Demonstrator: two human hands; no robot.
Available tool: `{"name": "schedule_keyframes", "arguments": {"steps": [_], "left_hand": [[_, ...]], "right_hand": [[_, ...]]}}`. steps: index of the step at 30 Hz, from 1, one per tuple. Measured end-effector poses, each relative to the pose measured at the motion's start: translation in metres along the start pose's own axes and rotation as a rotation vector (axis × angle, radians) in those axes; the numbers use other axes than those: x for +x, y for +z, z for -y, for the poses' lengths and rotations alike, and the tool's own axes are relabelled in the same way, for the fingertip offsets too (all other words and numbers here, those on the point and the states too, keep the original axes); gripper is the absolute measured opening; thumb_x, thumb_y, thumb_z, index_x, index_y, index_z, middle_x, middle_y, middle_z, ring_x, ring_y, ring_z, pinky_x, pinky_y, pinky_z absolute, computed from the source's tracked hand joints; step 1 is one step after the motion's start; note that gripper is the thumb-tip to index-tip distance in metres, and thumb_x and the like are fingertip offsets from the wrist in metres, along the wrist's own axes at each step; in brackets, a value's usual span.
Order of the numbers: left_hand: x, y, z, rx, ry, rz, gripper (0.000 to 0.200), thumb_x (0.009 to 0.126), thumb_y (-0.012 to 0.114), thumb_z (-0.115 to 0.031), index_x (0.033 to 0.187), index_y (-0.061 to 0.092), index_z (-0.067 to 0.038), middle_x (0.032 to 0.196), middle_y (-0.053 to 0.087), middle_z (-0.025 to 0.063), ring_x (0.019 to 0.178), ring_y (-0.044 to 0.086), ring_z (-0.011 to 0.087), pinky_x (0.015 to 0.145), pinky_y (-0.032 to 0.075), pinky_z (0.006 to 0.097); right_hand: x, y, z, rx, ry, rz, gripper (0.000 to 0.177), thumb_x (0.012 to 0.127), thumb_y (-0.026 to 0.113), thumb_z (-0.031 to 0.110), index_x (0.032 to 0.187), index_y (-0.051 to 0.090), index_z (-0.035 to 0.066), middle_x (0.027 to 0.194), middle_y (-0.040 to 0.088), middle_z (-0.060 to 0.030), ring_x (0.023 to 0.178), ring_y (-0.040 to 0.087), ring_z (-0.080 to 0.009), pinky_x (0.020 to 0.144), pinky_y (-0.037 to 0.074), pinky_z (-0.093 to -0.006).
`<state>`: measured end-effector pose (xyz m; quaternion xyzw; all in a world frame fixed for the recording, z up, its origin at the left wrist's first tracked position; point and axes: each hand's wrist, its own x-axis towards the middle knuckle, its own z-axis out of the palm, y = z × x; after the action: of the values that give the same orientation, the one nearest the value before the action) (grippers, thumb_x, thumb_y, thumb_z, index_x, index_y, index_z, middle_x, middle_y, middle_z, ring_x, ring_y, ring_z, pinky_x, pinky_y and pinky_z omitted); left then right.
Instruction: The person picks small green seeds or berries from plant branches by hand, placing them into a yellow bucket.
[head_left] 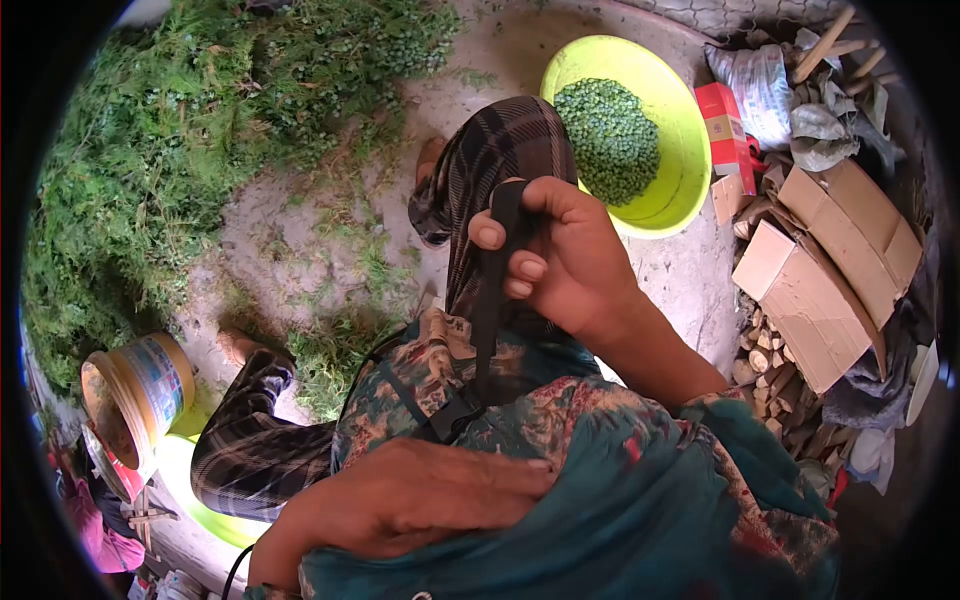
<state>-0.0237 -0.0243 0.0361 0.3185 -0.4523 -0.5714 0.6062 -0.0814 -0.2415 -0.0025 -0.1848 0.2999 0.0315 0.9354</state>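
Observation:
My right hand (560, 250) is closed around a black strap (490, 310), pulled taut upward from my waist. At the strap's lower end sits a black buckle (455, 415), against the patterned shirt (540, 415). My left hand (420, 495) lies flat across the front of the shirt, fingers stretched out and pointing right. Some of its fingertips are hidden by the cloth. Plaid trousers (515, 140) cover my spread legs.
A yellow-green basin (685, 170) holds green berries (608, 140). Cut green branches (170, 150) heap at the left. A tipped bucket (165, 375) lies by another yellow-green basin (185, 480). Cardboard (810, 300), firewood (765, 360) and a red box (725, 135) crowd the right.

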Motion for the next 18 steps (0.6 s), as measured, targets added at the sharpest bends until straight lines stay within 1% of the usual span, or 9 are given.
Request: {"name": "schedule_keyframes", "arguments": {"steps": [2, 3, 5, 9, 11, 12, 14, 16, 18], "left_hand": [[0.006, 0.000, -0.001, 0.016, -0.142, -0.037, 0.039, 0.079, 0.056, -0.026, 0.097, 0.063, 0.008, 0.109, 0.057, 0.0277, 0.106, 0.056, 0.0386, 0.094, 0.041, 0.0433], [0.006, 0.001, -0.001, 0.016, -0.140, -0.033, 0.039, 0.079, 0.056, -0.026, 0.097, 0.063, 0.008, 0.109, 0.057, 0.0277, 0.106, 0.056, 0.0386, 0.094, 0.041, 0.0433], [0.001, 0.002, 0.000, 0.083, -0.230, -0.103, 0.045, 0.082, 0.052, -0.032, 0.100, 0.062, 0.008, 0.112, 0.057, 0.0259, 0.110, 0.052, 0.0404, 0.095, 0.040, 0.0450], [-0.005, -0.004, 0.000, 0.065, -0.177, -0.123, 0.041, 0.084, 0.050, -0.028, 0.103, 0.061, 0.008, 0.113, 0.056, 0.0259, 0.112, 0.050, 0.0423, 0.095, 0.040, 0.0461], [-0.010, -0.003, 0.000, 0.045, -0.088, -0.084, 0.040, 0.086, 0.048, -0.023, 0.103, 0.059, 0.010, 0.112, 0.055, 0.0287, 0.113, 0.049, 0.0431, 0.095, 0.039, 0.0469], [-0.011, -0.004, -0.001, 0.044, -0.089, -0.086, 0.040, 0.086, 0.048, -0.023, 0.103, 0.059, 0.010, 0.112, 0.055, 0.0287, 0.113, 0.049, 0.0431, 0.095, 0.039, 0.0469], [-0.015, -0.002, -0.005, -0.025, -0.045, 0.100, 0.045, 0.082, 0.047, -0.019, 0.121, 0.050, 0.005, 0.132, 0.042, 0.0227, 0.126, 0.037, 0.0360, 0.105, 0.029, 0.0424], [-0.018, -0.002, -0.007, -0.010, -0.059, 0.118, 0.047, 0.083, 0.045, -0.019, 0.122, 0.047, 0.007, 0.133, 0.039, 0.0233, 0.128, 0.034, 0.0354, 0.106, 0.027, 0.0427], [-0.018, -0.002, -0.009, 0.002, -0.069, 0.139, 0.048, 0.084, 0.043, -0.018, 0.124, 0.044, 0.009, 0.135, 0.037, 0.0239, 0.130, 0.031, 0.0348, 0.107, 0.024, 0.0430]], "right_hand": [[-0.002, 0.006, -0.001, -0.029, -0.006, -0.007, 0.013, 0.085, 0.041, 0.020, 0.082, 0.048, 0.010, 0.075, 0.057, -0.0121, 0.044, 0.042, -0.0130, 0.045, 0.038, -0.0294], [-0.004, 0.007, 0.000, -0.055, -0.010, -0.021, 0.013, 0.085, 0.041, 0.020, 0.082, 0.048, 0.010, 0.075, 0.057, -0.0119, 0.044, 0.041, -0.0127, 0.045, 0.037, -0.0290], [-0.005, 0.004, 0.001, -0.062, -0.019, -0.008, 0.012, 0.085, 0.041, 0.020, 0.082, 0.048, 0.010, 0.076, 0.057, -0.0119, 0.044, 0.041, -0.0126, 0.044, 0.037, -0.0288], [-0.006, 0.003, 0.001, -0.059, -0.025, 0.008, 0.011, 0.084, 0.041, 0.020, 0.084, 0.047, 0.011, 0.074, 0.056, -0.0116, 0.044, 0.041, -0.0119, 0.044, 0.037, -0.0280], [-0.007, 0.003, 0.000, -0.046, -0.030, 0.023, 0.011, 0.084, 0.041, 0.019, 0.085, 0.047, 0.011, 0.074, 0.056, -0.0115, 0.043, 0.040, -0.0118, 0.043, 0.036, -0.0278], [-0.008, 0.003, 0.000, -0.033, -0.036, 0.035, 0.010, 0.084, 0.041, 0.019, 0.085, 0.047, 0.011, 0.073, 0.055, -0.0114, 0.042, 0.039, -0.0116, 0.042, 0.036, -0.0275], [-0.014, 0.000, 0.002, -0.034, -0.035, 0.024, 0.010, 0.084, 0.041, 0.019, 0.085, 0.047, 0.011, 0.072, 0.054, -0.0112, 0.041, 0.038, -0.0113, 0.041, 0.035, -0.0273], [-0.022, -0.006, 0.004, -0.068, -0.049, -0.045, 0.012, 0.083, 0.040, 0.020, 0.086, 0.046, 0.010, 0.071, 0.053, -0.0118, 0.039, 0.035, -0.0107, 0.038, 0.034, -0.0260], [-0.030, -0.017, 0.003, -0.082, -0.051, -0.036, 0.013, 0.083, 0.040, 0.021, 0.086, 0.046, 0.010, 0.070, 0.052, -0.0119, 0.039, 0.034, -0.0105, 0.038, 0.034, -0.0253]]}}
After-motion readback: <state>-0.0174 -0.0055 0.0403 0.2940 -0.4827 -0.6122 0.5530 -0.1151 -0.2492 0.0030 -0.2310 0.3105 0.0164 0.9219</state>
